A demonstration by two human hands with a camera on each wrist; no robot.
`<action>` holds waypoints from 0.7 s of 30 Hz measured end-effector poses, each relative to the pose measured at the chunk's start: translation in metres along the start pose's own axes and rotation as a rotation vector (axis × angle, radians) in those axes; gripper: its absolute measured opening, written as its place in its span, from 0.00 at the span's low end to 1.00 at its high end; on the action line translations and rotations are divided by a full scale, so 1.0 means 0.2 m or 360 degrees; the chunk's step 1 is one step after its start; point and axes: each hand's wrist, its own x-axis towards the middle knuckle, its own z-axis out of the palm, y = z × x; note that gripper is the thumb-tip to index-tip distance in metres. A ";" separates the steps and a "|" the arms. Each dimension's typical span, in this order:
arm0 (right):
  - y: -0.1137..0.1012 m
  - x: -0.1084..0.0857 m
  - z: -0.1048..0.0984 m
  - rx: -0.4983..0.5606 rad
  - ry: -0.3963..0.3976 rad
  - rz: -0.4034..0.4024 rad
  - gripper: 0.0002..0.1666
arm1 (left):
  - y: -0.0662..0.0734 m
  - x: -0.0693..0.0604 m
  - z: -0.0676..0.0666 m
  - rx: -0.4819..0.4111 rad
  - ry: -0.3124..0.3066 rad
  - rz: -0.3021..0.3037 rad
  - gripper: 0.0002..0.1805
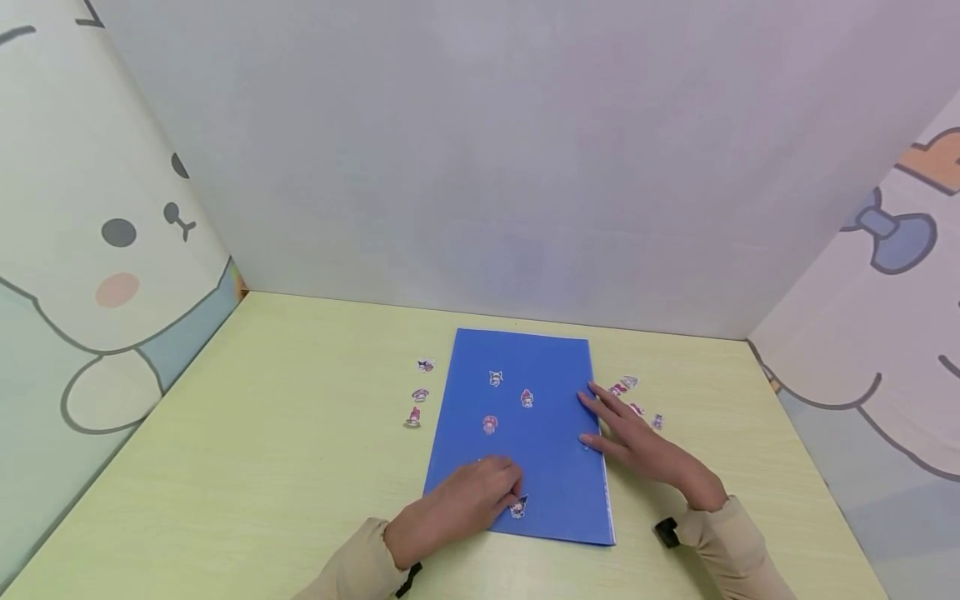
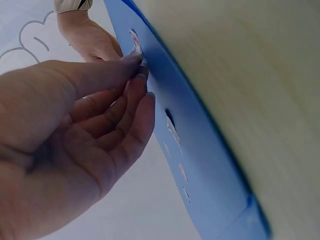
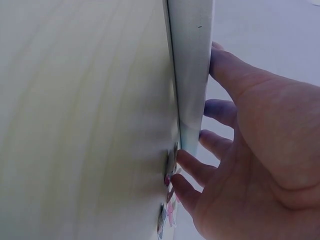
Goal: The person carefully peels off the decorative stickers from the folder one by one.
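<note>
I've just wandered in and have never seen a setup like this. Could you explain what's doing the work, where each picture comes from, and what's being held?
No machine arm shows here: a person works with two bare hands. The wide picture comes from a camera worn on the head, looking forward and down; the two close ones come from cameras on the wrists.

On the pale table lies a blue folder with small cartoon stickers on it; more loose stickers lie to either side. The left hand pinches one sticker near the folder's closer end. The right hand holds nothing; its fingertips rest along the folder's right side.
</note>
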 end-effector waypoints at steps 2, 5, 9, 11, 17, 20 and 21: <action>0.00 0.00 0.00 0.0005 -0.0002 0.0003 0.40 | 0.00 0.00 0.00 -0.0038 0.0004 -0.0006 0.05; 0.00 0.00 0.00 0.0017 -0.0010 0.0008 0.40 | 0.00 0.00 -0.01 -0.0089 -0.0007 -0.0037 0.05; 0.00 0.00 0.00 0.0014 -0.0016 0.0015 0.41 | 0.00 0.00 -0.02 -0.0122 -0.0015 -0.0061 0.05; 0.00 0.00 0.00 0.0009 -0.0014 0.0021 0.41 | 0.00 0.00 -0.02 -0.0116 -0.0011 -0.0055 0.04; -0.01 0.00 0.00 0.0016 -0.0012 0.0031 0.41 | 0.00 -0.01 -0.05 -0.0137 -0.0009 -0.0087 0.06; -0.02 0.00 0.00 0.0022 -0.0016 0.0035 0.41 | 0.00 -0.02 -0.07 -0.0189 -0.0014 -0.0135 0.06; -0.02 0.00 0.00 0.0025 -0.0017 0.0037 0.41 | -0.01 -0.02 -0.07 -0.0201 -0.0012 -0.0147 0.06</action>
